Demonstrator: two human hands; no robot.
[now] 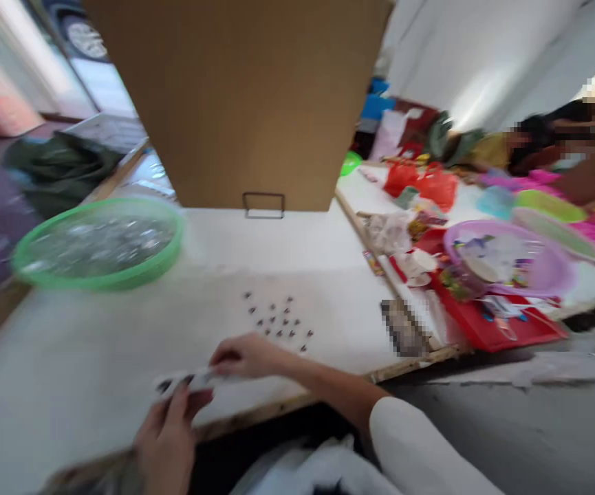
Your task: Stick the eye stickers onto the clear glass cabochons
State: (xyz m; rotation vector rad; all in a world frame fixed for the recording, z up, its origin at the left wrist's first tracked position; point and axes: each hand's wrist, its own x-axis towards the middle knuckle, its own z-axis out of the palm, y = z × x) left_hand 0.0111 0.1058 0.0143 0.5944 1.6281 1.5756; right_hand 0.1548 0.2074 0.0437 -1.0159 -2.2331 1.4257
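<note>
Between my hands, just above the white tabletop near its front edge, is a small pale, partly see-through strip with dark pieces on it point(166, 386); blur hides its exact kind. My left hand point(170, 430) pinches it from below with thumb and fingers. At its right end, the closed fingers of my right hand point(245, 354) grip it. Beyond my right hand, several tiny dark pieces point(279, 323) lie scattered over the white table point(214, 254).
A green-rimmed basket point(116, 280) full of clear, shiny items stands at left. A large cardboard panel point(256, 103) rises at the back, with a wire handle point(264, 206). Across a wooden strip at right are a red tray point(524, 330), a purple basket point(555, 275) and bags. A person sits far right.
</note>
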